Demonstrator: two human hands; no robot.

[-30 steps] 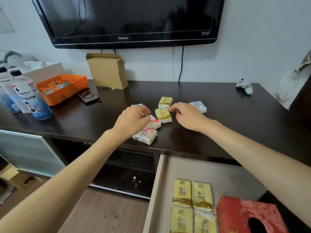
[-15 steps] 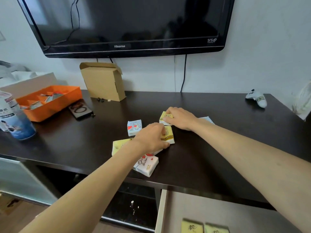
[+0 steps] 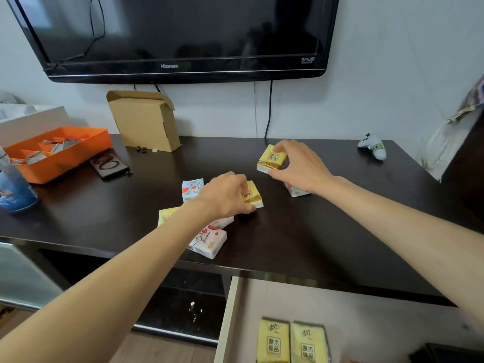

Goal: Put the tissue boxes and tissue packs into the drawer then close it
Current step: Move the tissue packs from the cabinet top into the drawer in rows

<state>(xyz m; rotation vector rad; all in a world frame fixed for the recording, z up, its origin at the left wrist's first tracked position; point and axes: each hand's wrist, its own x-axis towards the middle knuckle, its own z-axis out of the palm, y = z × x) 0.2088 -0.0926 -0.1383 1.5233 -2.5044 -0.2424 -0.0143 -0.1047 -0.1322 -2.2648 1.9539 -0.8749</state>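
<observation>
Since the prior frame, right hand [image 3: 298, 167] has lifted its yellow tissue pack [image 3: 271, 158] off the dark tabletop [image 3: 340, 218]. Left to right: blue heart-print pack [image 3: 192, 189] loose; left hand [image 3: 225, 196] fingers closed around second yellow pack [image 3: 252, 196], which looks still on the surface; right pinches its pack, raised. Open drawer [image 3: 230, 310] lies below, toward the body, on the right hand's side, so right goes first.
</observation>
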